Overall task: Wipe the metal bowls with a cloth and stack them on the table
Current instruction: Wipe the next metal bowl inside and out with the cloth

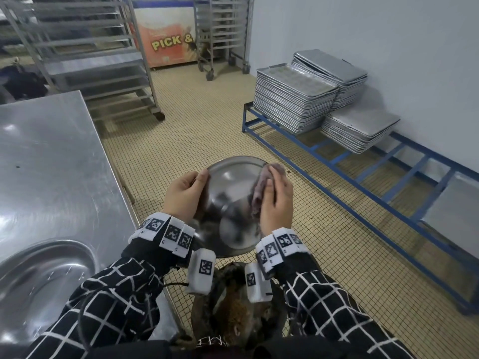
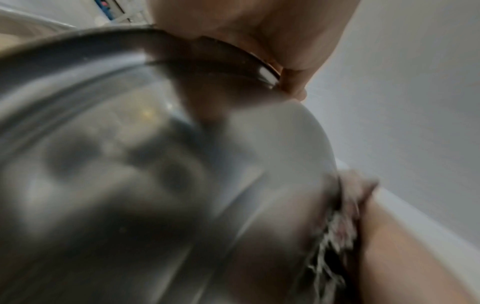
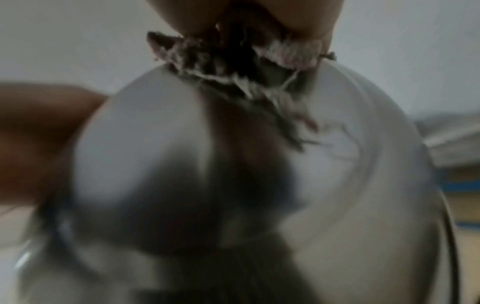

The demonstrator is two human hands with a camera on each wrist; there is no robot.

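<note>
I hold a round metal bowl in the air in front of me, its outer side turned toward me. My left hand grips its left rim, thumb over the edge. My right hand presses a frayed greyish-pink cloth against the bowl's right side. The left wrist view shows the bowl filling the picture, with the left hand on its rim and the cloth at the right. From the right wrist, the cloth lies bunched under the right hand on the bowl. Another metal bowl sits on the steel table at my left.
Stacks of metal baking trays rest on a low blue frame along the right wall. Wheeled tray racks and an orange chest freezer stand at the back. The floor between has small beige tiles.
</note>
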